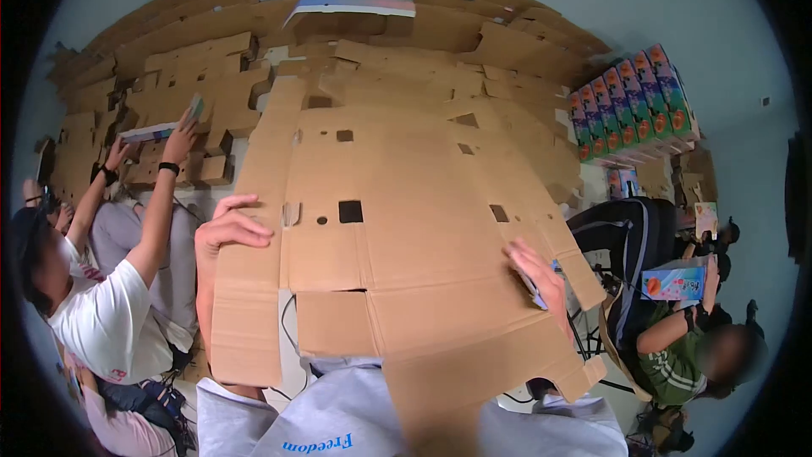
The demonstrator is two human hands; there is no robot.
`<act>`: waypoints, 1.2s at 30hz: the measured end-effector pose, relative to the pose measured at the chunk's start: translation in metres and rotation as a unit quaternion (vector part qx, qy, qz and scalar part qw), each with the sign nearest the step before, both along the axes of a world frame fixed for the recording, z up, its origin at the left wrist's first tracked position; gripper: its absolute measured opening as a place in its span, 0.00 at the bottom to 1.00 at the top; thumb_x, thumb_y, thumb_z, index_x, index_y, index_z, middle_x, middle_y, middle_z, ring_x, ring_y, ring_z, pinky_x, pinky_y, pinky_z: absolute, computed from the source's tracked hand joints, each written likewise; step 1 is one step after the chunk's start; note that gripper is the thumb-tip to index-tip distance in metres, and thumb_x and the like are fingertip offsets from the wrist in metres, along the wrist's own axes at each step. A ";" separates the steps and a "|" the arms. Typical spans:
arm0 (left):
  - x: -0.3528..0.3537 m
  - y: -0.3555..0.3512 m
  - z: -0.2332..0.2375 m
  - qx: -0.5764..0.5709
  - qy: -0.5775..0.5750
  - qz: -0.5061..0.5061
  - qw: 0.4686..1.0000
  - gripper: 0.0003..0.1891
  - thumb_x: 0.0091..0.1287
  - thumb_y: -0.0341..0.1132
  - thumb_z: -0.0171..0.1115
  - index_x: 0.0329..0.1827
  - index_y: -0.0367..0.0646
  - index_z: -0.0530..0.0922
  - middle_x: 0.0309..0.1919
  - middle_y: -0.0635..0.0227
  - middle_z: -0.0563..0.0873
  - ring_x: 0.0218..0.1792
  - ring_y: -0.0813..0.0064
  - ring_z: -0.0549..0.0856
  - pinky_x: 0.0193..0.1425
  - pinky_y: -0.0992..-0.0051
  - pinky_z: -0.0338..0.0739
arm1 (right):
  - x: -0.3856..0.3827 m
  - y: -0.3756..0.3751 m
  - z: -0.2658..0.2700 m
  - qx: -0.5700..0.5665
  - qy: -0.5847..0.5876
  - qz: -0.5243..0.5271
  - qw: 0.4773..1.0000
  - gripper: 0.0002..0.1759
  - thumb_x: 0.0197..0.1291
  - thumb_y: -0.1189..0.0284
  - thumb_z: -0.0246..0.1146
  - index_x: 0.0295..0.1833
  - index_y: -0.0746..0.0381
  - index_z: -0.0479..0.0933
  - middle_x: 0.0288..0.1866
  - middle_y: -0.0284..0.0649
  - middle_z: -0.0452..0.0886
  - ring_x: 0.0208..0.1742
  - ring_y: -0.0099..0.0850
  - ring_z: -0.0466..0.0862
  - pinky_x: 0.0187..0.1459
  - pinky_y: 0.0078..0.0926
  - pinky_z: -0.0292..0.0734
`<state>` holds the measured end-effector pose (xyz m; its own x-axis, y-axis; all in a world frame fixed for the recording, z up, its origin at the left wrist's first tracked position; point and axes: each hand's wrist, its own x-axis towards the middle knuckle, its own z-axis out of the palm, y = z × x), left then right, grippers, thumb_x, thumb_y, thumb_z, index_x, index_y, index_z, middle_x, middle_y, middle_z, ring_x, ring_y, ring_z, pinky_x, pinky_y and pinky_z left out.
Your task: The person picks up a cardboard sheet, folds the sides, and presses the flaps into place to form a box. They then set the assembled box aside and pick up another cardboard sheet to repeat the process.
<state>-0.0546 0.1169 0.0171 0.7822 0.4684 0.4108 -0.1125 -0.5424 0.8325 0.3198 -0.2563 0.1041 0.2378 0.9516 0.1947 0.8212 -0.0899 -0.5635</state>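
A large flattened cardboard box (423,228) is spread out in front of me, brown side up, with creases, flaps and several cut-out holes. Its near flap reaches down over my shirt. My left hand (233,233) grips the box by the left side flap, fingers bent over the top and palm at the edge. At the right edge, my right hand (541,279) holds the same box, with its fingers on the upper face. A bit of blue and white shows beside that hand. Both thumbs are mostly hidden.
More flattened cardboard (482,25) is piled behind. Colourful printed boxes (630,106) stand in a row at the right. A person in a white shirt (118,322) handles cardboard at left; a person in a green shirt (668,364) holds a blue printed box (674,283) at right.
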 end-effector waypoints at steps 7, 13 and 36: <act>-0.026 -0.061 0.000 -0.129 -0.008 0.251 0.959 0.20 0.53 0.24 0.74 0.51 0.45 0.93 0.56 0.55 0.92 0.68 0.56 0.84 0.75 0.56 0.77 | -0.018 0.025 -0.022 -0.036 0.064 0.059 0.996 0.21 0.59 0.73 0.74 0.59 0.60 0.90 0.63 0.48 0.89 0.67 0.50 0.86 0.66 0.46 0.82; -0.081 -0.080 -0.004 0.077 0.297 0.288 0.907 0.31 0.55 0.17 0.68 0.65 0.46 0.88 0.70 0.50 0.84 0.74 0.48 0.80 0.75 0.58 0.78 | -0.045 0.011 -0.073 0.023 0.004 0.090 0.996 0.22 0.56 0.75 0.76 0.59 0.57 0.90 0.64 0.40 0.90 0.68 0.43 0.86 0.63 0.40 0.82; -0.045 -0.187 0.036 0.198 0.508 0.294 0.785 0.27 0.55 0.28 0.75 0.59 0.38 0.77 0.68 0.44 0.74 0.74 0.42 0.69 0.76 0.46 0.62 | -0.076 -0.014 -0.135 0.040 0.059 -0.004 0.997 0.22 0.58 0.80 0.72 0.61 0.63 0.89 0.62 0.45 0.90 0.68 0.45 0.86 0.70 0.41 0.81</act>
